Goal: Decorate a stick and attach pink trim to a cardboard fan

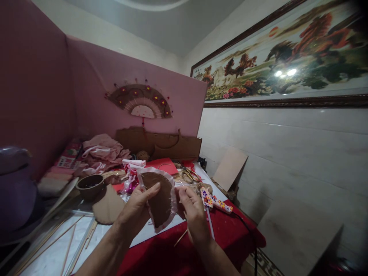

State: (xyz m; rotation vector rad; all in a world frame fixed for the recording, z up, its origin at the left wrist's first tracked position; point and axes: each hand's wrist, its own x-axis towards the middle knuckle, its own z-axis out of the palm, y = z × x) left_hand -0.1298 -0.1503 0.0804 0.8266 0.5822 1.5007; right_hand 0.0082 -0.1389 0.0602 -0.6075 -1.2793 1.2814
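My left hand [140, 205] grips a curved piece of brown cardboard [160, 197] by its left side, with the thumb lying across its face. Pale pink fabric [174, 201] is folded over the cardboard's rim, rough along its inner edge. At the right rim, my right hand [191, 211] is closed, its fingertips pinched together against or just beside the fabric. What those fingers hold, if anything, is hidden. A thin wooden stick [181, 237] shows below the right hand; I cannot tell whether it is held or lies on the table.
Right of my hands lies a flower-patterned glue gun [217, 202] with a black cord. Gold-handled scissors [188, 175] and red paper [162, 165] lie behind. On the left are a brown bowl [90, 186], a cardboard piece [107, 205] and sticks [69, 245]. A decorated fan [142, 100] hangs behind.
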